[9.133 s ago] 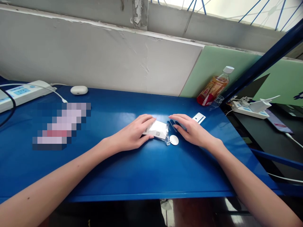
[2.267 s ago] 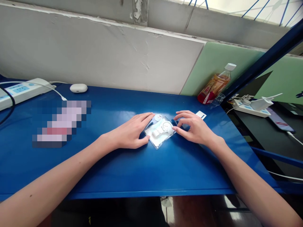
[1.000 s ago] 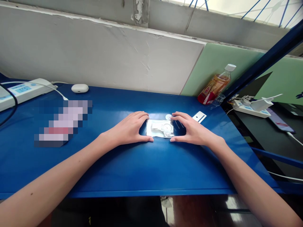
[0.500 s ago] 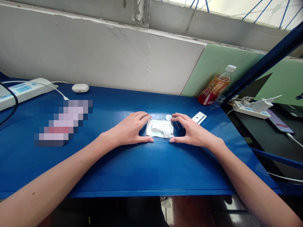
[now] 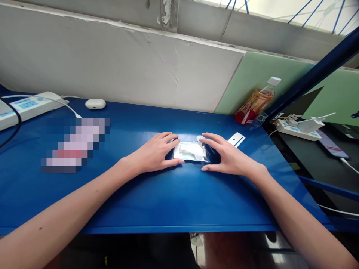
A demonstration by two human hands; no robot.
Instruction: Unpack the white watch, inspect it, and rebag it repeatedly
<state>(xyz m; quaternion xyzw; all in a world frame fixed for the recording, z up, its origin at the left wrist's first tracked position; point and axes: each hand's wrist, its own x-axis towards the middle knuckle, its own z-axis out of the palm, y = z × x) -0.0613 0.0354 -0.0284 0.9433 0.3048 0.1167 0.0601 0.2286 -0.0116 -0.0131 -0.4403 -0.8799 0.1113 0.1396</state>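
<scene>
Between my hands, on the blue table, lies a small clear plastic packet (image 5: 192, 151) with something white inside; glare blurs its contents. My left hand (image 5: 157, 154) curves around the packet's left end. Its fingertips and thumb are spread apart, at or touching the packet's upper and lower left corners. At the right end, my right hand (image 5: 226, 154) has its fingers and thumb wide apart, the thumb clear of the packet. Its fingertips are at a small whitish disc (image 5: 199, 138) behind the packet; contact is unclear. A white card-like piece (image 5: 237, 139) with a dark slot lies beyond my right hand.
On the blue table (image 5: 168, 205), a white earbud case (image 5: 95, 104), a white power strip (image 5: 42, 104) and a pixelated area are at left. A drink bottle (image 5: 256, 104) leans at the back right. Another power strip (image 5: 300, 130) and a phone (image 5: 332, 144) are further right.
The packet's round pale part shows less clearly now. The packet's right end has shifted slightly right. My left thumb has moved slightly right and up; my right hand has barely moved.
</scene>
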